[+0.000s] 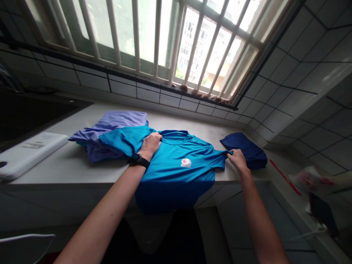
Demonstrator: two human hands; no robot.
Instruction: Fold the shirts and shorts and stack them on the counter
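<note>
A blue T-shirt (170, 161) with a small white and red print on its chest lies front up on the counter. Its lower part hangs over the front edge. My left hand (151, 143), with a dark watch on the wrist, is closed on the shirt near the shoulder beside the collar. The end of the other sleeve is pinched in my right hand (237, 158), which pulls it out to the right. Under the shirt's left sleeve is a pile of purple and blue clothes (123, 119). Just beyond my right hand sits a folded navy garment (244, 146).
The white counter (90, 172) runs below a barred window (154, 44). A white box-like object (33, 154) lies at the left, near a dark cooktop (41, 110). Toward the right are a thin red stick (286, 178), a plastic bag (313, 178) and a dark device (323, 212).
</note>
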